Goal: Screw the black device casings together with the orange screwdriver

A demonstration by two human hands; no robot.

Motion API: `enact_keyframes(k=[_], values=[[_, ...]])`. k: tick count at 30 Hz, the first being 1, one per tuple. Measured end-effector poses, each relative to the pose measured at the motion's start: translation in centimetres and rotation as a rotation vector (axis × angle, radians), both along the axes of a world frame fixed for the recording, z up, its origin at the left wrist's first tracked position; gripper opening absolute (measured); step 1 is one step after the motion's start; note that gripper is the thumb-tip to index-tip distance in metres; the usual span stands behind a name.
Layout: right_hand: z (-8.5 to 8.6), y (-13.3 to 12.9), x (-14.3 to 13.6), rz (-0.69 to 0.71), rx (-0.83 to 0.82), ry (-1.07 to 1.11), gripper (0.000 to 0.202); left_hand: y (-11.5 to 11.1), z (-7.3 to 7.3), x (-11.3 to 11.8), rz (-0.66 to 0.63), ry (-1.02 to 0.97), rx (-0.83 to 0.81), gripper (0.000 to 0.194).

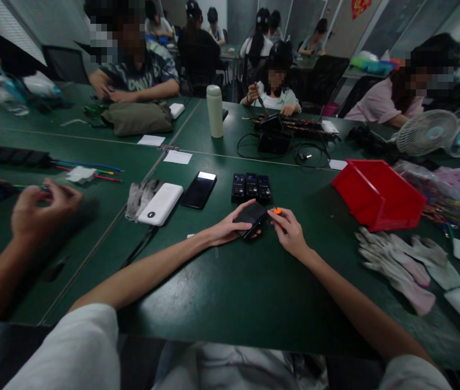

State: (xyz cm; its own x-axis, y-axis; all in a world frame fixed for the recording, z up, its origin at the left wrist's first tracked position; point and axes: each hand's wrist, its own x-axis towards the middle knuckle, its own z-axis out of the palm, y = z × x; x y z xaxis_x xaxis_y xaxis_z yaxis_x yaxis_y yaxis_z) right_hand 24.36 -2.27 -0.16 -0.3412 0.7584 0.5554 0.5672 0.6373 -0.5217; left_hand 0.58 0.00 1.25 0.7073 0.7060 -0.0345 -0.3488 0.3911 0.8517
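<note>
Left hand [232,223] around a black case [251,218], right hand [290,232] pinching an orange piece [277,211] at its three o'clock, three black modules [251,186] at twelve o'clock, red bin [379,196] at two o'clock.

Short pale grey-white sleeves ending around the elbows, plain cloth without visible markings, loose soft folds near the cuffs, bare forearms, bare wrists, ungloved hands, light greyish clothing across the lap, its details blurred and dim
</note>
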Motion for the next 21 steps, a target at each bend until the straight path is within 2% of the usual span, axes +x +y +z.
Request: enact_keyframes(k=[5, 9, 13, 17, 21], values=[[0.5, 0.0, 0.0, -0.003, -0.172, 0.208, 0.038, 0.7, 0.1, -0.2, 0.134, -0.012, 0.009, 0.078], [0.7, 0.3, -0.1, 0.029, -0.396, 0.400, 0.041, 1.4, -0.1, -0.5, 0.239, 0.010, 0.068, 0.083], [0.8, 0.7, 0.2, 0.075, -0.570, 0.518, 0.033, 1.7, -0.5, -0.5, 0.291, 0.037, 0.070, 0.085], [0.8, 1.1, 0.7, 0.115, -0.683, 0.551, 0.034, 1.6, -0.7, -0.4, 0.341, 0.080, 0.105, 0.086], [0.5, 1.5, 1.2, 0.069, -0.697, 0.637, 0.033, 1.5, -0.7, -0.3, 0.383, 0.107, 0.158, 0.088]])
